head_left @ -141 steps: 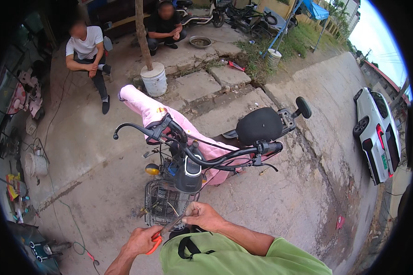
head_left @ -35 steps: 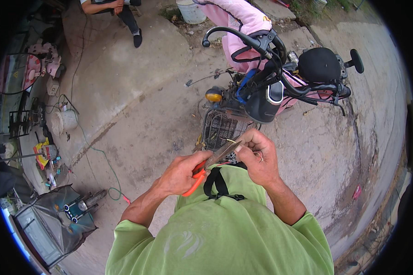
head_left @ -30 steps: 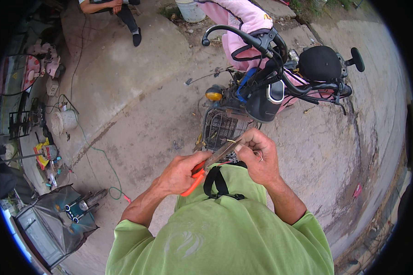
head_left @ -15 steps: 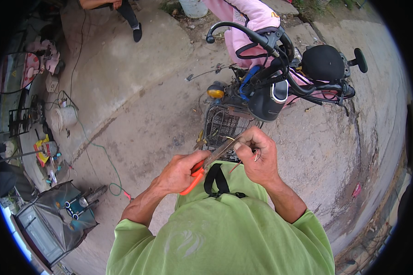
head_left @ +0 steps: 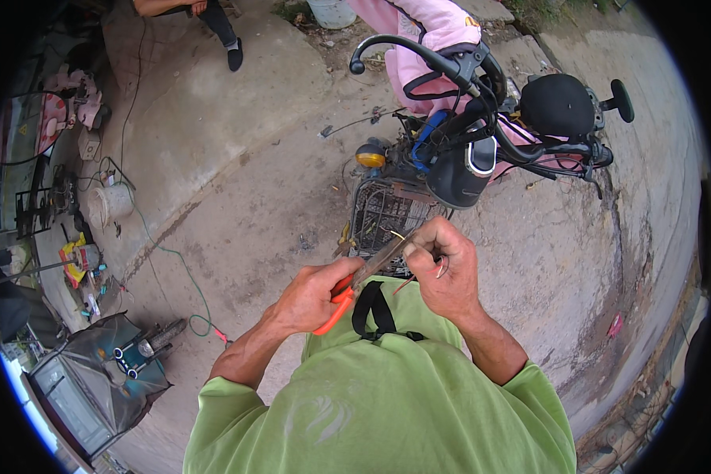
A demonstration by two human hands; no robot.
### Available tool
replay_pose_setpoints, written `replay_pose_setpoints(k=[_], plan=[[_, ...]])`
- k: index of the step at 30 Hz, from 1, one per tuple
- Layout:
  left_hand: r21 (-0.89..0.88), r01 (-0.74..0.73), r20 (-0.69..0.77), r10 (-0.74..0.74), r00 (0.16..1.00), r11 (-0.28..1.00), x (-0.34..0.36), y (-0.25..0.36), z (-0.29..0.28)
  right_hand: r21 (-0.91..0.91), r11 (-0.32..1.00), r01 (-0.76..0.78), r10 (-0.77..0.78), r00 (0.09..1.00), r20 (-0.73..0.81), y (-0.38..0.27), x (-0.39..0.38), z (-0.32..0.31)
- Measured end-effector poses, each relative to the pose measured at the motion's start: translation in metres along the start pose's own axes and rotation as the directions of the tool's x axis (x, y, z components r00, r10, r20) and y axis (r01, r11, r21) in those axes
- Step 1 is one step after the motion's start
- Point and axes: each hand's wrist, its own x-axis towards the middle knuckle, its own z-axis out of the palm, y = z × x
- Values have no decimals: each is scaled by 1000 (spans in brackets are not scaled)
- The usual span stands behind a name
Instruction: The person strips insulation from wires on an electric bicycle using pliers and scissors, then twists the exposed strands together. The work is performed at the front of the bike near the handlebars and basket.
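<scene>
My left hand (head_left: 308, 300) is closed round the orange handles of a pair of scissors (head_left: 378, 265), whose dark blades point up and to the right. The blade tips reach the fingers of my right hand (head_left: 444, 265). That hand pinches some thin wires (head_left: 442, 267); red and pale strands loop out beside its fingers. A short yellowish wire end (head_left: 393, 234) sticks out to the left, by the blades. How the blades sit on the wire is partly hidden by my right thumb and fingers.
Ahead stands an electric scooter with handlebars (head_left: 521, 150), a pink cover (head_left: 426, 39), an orange turn signal (head_left: 370, 156) and a wire basket (head_left: 383, 217). At left are a white bucket (head_left: 110, 204), a green cable (head_left: 170, 251) and a covered three-wheeler (head_left: 95, 379). A seated person's leg (head_left: 221, 28) shows far off.
Both hands stay almost in place, with the scissors still at the wires. The yellowish wire end has tipped slightly upward and left.
</scene>
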Motion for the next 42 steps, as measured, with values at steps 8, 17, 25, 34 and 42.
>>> replay_pose_setpoints(k=[8, 17, 25, 34, 42], plan=[[16, 35, 38, -36, 999, 999, 2, -2, -2, 113, 992, -58, 61, 998, -25, 0, -1, 2], [-11, 21, 109, -20, 994, 1000, 4, -7, -3, 47, 998, -48, 47, 998, 30, 3, -2, -3], [46, 0, 81, -4, 997, 999, 5, -3, -2, 14, 999, -30, 30, 999, 39, 1, 0, -6], [56, 11, 19, -12, 1000, 998, 6, 0, 1, 35, 998, -42, 42, 999, 7, 6, -1, -7], [95, 69, -8, -68, 998, 993, 7, 0, 3, 13, 999, -39, 39, 999, -8, 6, 1, -6]])
